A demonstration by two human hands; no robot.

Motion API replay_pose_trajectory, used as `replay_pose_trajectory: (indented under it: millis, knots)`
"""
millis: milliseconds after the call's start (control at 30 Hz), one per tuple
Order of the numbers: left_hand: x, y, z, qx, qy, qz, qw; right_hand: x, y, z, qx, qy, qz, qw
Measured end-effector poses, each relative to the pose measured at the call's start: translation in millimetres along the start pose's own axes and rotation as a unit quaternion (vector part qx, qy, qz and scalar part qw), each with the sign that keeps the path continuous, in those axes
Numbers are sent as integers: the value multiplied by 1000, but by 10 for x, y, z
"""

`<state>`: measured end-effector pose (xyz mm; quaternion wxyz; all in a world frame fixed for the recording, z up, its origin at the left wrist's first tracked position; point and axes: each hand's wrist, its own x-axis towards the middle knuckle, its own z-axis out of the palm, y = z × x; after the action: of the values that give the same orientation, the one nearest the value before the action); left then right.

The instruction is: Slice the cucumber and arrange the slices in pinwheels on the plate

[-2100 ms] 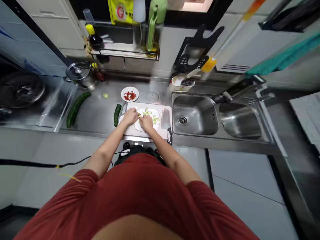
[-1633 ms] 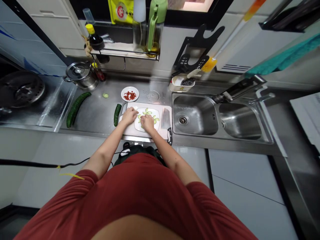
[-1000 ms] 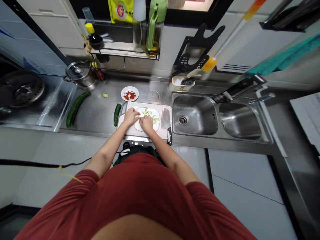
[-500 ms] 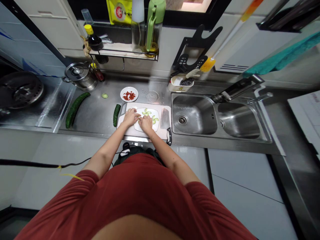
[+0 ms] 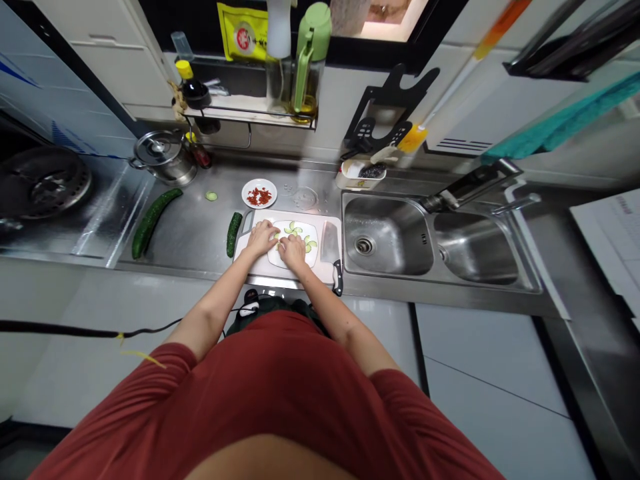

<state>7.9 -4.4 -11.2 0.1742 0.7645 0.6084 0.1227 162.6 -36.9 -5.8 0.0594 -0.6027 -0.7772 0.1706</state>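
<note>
A white plate point(image 5: 283, 265) lies on a pale cutting board point(image 5: 259, 269), with thin cucumber slices point(image 5: 293, 229) set out in curved groups on it. My left hand point(image 5: 260, 239) rests over the plate's left side, thumb and fingers apart, beside a slice. My right hand point(image 5: 293, 251) bends over the plate's middle, its fingertips drawn together at a cucumber slice that they largely hide. A cleaver point(image 5: 330, 241) lies flat on the board's right part, its black handle over the edge. Left of the board is a cut cucumber point(image 5: 233, 234).
Behind the board stands a small plate point(image 5: 259, 181) with chopped red pieces. A whole cucumber point(image 5: 153, 223), a cucumber end point(image 5: 211, 196) and a lidded steel pot point(image 5: 165, 157) are at the left. A double sink point(image 5: 387, 230) adjoins the board at the right.
The view has tilted slightly, so the counter sits a little lower. My hands stay over the plate; the fingers of my left hand have shifted slightly away from those of my right.
</note>
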Motion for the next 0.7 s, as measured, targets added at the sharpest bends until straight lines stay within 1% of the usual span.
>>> replay_pose_trajectory:
  millis: [133, 200, 400, 567, 700]
  knots:
    - [-39, 11, 16, -31, 38, -16, 999, -21, 35, -5, -5, -1, -3, 1000]
    - [-63, 33, 27, -32, 46, -29, 998, -32, 42, -3, -7, -2, -7, 1000]
    - [-86, 71, 57, -24, 49, -34, 998, -55, 34, 18, -6, 20, -13, 1000]
    - [-45, 53, 74, -15, 40, -64, 997, -65, 30, 19, -3, 13, -11, 1000]
    - [-11, 36, 92, -7, 41, -67, 997, -67, 34, 21, -4, 16, -9, 1000]
